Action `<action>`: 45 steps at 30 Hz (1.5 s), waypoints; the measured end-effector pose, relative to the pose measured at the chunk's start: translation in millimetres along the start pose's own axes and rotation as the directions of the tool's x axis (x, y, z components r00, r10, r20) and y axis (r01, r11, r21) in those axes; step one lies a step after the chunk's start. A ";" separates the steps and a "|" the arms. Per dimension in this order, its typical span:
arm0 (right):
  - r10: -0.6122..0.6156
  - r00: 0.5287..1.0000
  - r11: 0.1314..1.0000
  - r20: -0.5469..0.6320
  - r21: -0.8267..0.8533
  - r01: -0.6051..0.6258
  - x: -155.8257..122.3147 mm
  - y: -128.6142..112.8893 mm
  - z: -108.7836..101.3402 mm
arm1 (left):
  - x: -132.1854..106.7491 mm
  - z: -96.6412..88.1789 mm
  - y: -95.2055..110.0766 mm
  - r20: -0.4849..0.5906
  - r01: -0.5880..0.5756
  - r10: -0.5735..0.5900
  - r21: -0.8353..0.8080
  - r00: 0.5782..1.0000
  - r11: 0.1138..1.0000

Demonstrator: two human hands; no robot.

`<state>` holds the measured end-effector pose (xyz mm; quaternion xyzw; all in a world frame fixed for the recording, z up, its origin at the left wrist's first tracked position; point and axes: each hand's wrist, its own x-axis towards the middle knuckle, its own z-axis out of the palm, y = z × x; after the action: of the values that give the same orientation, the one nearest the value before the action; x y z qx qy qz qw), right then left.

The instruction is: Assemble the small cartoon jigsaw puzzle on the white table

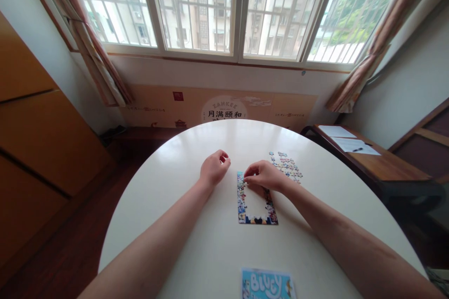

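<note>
A jigsaw puzzle (241, 203) lies on the white table, its border joined into an upright rectangle with a bare middle. My right hand (264, 175) is over its top edge, thumb and fingertips pinched on a small puzzle piece at the upper left corner of the border. The hand hides much of the top and upper right side. My left hand (213, 168) rests on the table left of the puzzle, fingers loosely curled, thumb apart from them, holding nothing. Beyond my right hand lie loose puzzle pieces (289, 166), laid out in rows.
A blue "Bluey" box or card (268, 285) lies at the near edge of view on the round white table (147, 224). To the right, a wooden side table (396, 168) bears papers (356, 145) and a pen. Windows and curtains are behind.
</note>
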<state>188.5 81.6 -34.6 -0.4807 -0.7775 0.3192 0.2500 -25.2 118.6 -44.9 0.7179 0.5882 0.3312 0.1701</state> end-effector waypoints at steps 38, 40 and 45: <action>-0.323 0.945 0.923 -0.056 -0.241 0.301 -17.5 24.1 -10.3 | -14.9 9.4 12.1 0.261 -0.459 0.441 0.009 0.859 0.888; -0.307 0.950 0.931 -0.053 -0.224 0.288 -18.4 24.2 -11.8 | -13.7 11.2 12.6 0.262 -0.463 0.447 0.002 0.855 0.886; -0.249 0.967 0.947 -0.044 -0.221 0.234 -19.6 23.1 -13.6 | -11.3 15.1 12.0 0.268 -0.454 0.439 -0.008 0.857 0.891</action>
<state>219.6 75.1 -44.2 -0.4171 -0.8510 0.1832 0.2615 -7.3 106.9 -51.3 0.8766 0.3868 0.2470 0.1451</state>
